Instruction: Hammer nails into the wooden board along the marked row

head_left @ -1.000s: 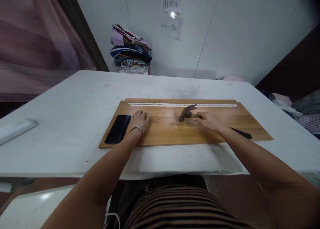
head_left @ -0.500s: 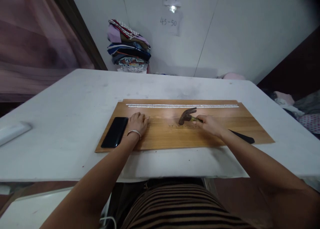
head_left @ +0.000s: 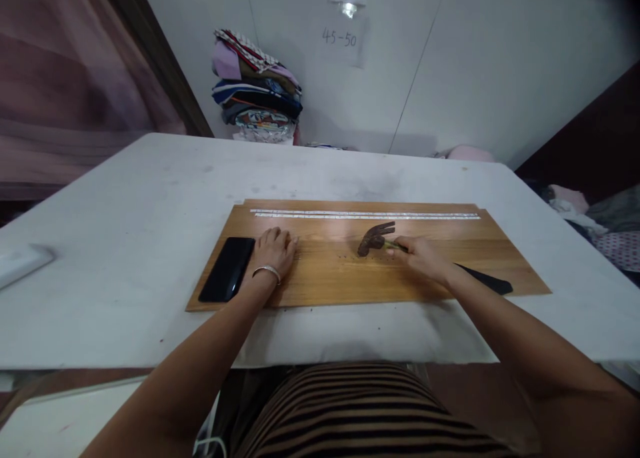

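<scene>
A wooden board (head_left: 345, 281) lies on the white table (head_left: 125, 245). My right hand (head_left: 423, 257) grips a claw hammer (head_left: 376, 237) close to its head, and the head rests on the board over a row of small nails (head_left: 367, 256). The hammer's dark handle end (head_left: 493, 283) sticks out past my wrist. My left hand (head_left: 273, 250), a bracelet on its wrist, lies on the board with fingers curled, right beside a black phone (head_left: 227, 278); whether it holds anything is hidden. A long strip of nails (head_left: 365, 215) runs along the board's far side.
A stack of folded clothes (head_left: 257, 98) stands against the wall behind the table. Paper notes (head_left: 343, 38) hang on the wall. A white object (head_left: 20, 261) lies at the table's left edge. Bedding shows at the far right (head_left: 610, 225).
The view has shifted slightly, so the board sits a little lower. Both hands keep their places on the board; the hammer head stays down near the nails.
</scene>
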Action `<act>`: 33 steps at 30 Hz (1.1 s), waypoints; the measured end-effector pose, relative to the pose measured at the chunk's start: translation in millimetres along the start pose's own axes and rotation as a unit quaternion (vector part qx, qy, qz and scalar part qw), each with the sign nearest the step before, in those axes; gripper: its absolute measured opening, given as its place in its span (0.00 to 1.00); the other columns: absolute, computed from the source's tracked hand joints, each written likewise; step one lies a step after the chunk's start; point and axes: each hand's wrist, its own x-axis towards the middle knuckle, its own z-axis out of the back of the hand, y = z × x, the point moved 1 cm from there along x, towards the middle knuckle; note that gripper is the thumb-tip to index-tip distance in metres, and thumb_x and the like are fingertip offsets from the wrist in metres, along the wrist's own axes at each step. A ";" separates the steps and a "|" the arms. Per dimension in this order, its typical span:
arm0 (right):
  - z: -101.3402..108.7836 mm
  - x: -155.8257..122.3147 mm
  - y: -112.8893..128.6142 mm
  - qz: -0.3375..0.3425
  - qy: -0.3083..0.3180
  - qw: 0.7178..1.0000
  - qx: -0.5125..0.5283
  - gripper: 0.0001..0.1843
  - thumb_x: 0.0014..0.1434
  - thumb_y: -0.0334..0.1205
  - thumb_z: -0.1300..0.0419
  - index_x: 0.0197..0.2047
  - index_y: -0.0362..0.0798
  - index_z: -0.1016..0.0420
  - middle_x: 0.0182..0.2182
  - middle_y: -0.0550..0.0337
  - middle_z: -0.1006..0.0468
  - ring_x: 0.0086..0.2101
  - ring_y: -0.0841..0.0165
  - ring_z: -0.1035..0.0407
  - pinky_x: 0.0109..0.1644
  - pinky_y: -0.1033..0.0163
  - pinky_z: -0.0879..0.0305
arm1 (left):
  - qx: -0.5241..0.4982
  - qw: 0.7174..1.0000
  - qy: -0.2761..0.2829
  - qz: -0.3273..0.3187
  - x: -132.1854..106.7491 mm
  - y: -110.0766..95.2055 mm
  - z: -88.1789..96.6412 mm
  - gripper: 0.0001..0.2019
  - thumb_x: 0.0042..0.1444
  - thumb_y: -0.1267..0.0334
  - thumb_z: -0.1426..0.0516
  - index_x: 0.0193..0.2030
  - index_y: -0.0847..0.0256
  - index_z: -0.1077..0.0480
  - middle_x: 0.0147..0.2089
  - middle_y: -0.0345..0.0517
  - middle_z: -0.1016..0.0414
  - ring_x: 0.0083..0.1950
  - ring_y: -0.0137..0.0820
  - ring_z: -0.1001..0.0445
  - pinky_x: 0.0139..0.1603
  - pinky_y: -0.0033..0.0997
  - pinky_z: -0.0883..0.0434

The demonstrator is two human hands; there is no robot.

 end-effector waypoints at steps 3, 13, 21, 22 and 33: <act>1.7 -1.2 2.0 -0.001 0.007 1.000 -0.022 0.17 0.68 0.52 0.44 0.38 0.49 0.22 0.29 0.56 0.22 0.30 0.63 0.31 0.35 0.60 0.44 | -0.002 1.000 -0.003 0.000 0.3 1.4 -2.9 0.23 0.71 0.52 0.52 0.63 0.56 0.26 0.72 0.54 0.32 0.74 0.46 0.38 0.74 0.46 0.42; -1.1 -4.7 -7.9 0.007 0.007 1.000 0.003 0.20 0.68 0.52 0.44 0.50 0.49 0.18 0.40 0.52 0.15 0.38 0.58 0.24 0.42 0.58 0.36 | -0.017 1.000 -0.011 -0.001 -3.0 1.1 -2.2 0.23 0.71 0.52 0.51 0.64 0.58 0.26 0.71 0.55 0.31 0.73 0.47 0.37 0.73 0.48 0.41; -5.0 -4.5 -7.4 0.030 -0.005 0.999 0.011 0.18 0.68 0.51 0.44 0.46 0.51 0.16 0.36 0.53 0.15 0.35 0.59 0.25 0.40 0.57 0.35 | -0.020 0.999 -0.024 -0.012 -2.6 3.0 -4.2 0.22 0.71 0.52 0.51 0.63 0.58 0.25 0.71 0.57 0.31 0.73 0.48 0.36 0.73 0.49 0.39; -5.5 -3.9 -7.2 0.030 -0.004 0.999 0.011 0.18 0.67 0.51 0.44 0.46 0.51 0.16 0.36 0.53 0.15 0.35 0.58 0.25 0.40 0.57 0.35 | -0.021 0.999 -0.025 -0.014 -2.5 3.2 -4.3 0.22 0.71 0.52 0.50 0.63 0.58 0.25 0.70 0.57 0.30 0.72 0.48 0.36 0.73 0.49 0.39; 2.8 -6.9 -3.0 -0.005 -0.014 1.000 -0.015 0.21 0.66 0.56 0.45 0.39 0.49 0.19 0.27 0.57 0.22 0.28 0.63 0.32 0.34 0.60 0.43 | -0.022 1.000 -0.018 -0.004 -3.2 -1.0 -0.4 0.22 0.71 0.53 0.50 0.63 0.59 0.26 0.71 0.56 0.30 0.73 0.48 0.36 0.74 0.48 0.40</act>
